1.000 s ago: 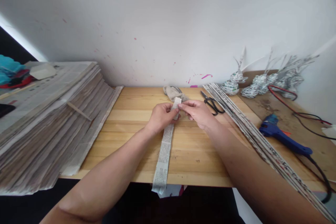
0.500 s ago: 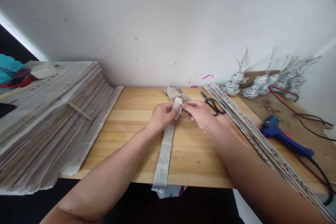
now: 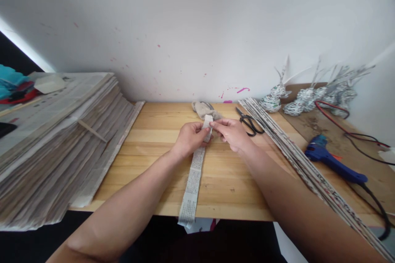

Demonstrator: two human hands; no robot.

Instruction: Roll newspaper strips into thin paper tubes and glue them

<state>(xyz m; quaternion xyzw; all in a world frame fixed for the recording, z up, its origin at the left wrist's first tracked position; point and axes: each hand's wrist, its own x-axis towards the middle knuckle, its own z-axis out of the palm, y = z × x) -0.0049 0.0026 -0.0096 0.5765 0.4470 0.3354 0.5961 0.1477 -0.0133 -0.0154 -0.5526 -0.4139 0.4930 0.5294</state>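
Observation:
A long strip of printed newspaper (image 3: 193, 181) runs from my hands down to the table's front edge, its near end hanging slightly over. My left hand (image 3: 190, 137) is closed, pinching the strip near its far end with the thumb on top. My right hand (image 3: 228, 132) has thumb and fingertips pressed together on the right edge of that same end. Just beyond the fingers lies a crumpled beige cloth (image 3: 205, 109). To the right of my right hand rest black-handled scissors (image 3: 249, 122). The undersides of both hands' fingers are hidden.
A tall newspaper stack (image 3: 70, 144) fills the left side. Rolled paper sticks (image 3: 296, 156) lie along the right, beside a blue glue gun (image 3: 336, 162) with its cord. Several woven paper figures (image 3: 271, 98) stand at the back right, on and near a brown board (image 3: 314, 127).
Almost nothing differs. Both hands keep their hold at the strip's far end, with only tiny finger movements at its right edge. The whole view shifts slightly.

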